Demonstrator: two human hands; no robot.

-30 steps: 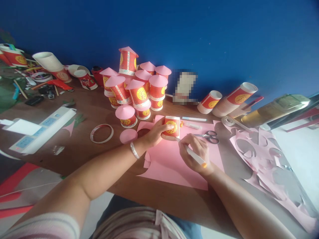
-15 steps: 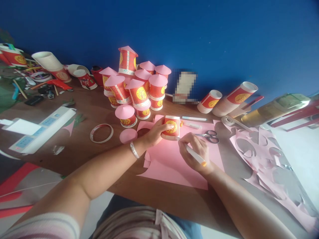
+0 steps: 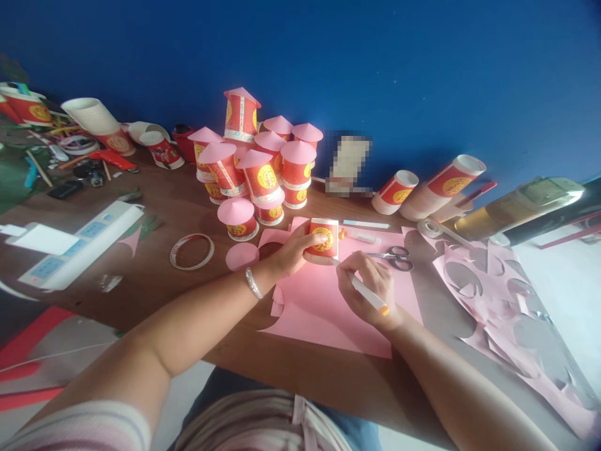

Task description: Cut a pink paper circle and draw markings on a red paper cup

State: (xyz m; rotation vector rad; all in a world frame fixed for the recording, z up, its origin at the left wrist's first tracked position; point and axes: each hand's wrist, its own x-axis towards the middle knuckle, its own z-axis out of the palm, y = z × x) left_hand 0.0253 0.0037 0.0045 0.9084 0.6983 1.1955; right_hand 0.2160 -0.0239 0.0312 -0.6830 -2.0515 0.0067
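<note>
A red paper cup [image 3: 321,240] with a yellow emblem is held in my left hand [image 3: 299,250], the thumb lying across its front. My right hand [image 3: 369,285] is closed around a white marker pen [image 3: 369,293] with an orange end. The pen's tip points at the cup's pale lower band and appears to touch it. Under both hands lies a pink paper sheet [image 3: 347,313]. Scissors [image 3: 397,257] rest on the sheet to the right of my right hand. A pink paper disc [image 3: 241,256] is beside my left wrist.
Several red cups with pink cone tops [image 3: 256,169] stand stacked at the back. A tape roll [image 3: 191,252] and a white power strip [image 3: 87,241] lie left. Pink paper scraps [image 3: 511,326] cover the right side. Cup stacks [image 3: 444,186] lean near the blue wall.
Almost nothing differs. The cup and both hands keep their places, with at most a slight shift of the pen tip along the cup's lower band.
</note>
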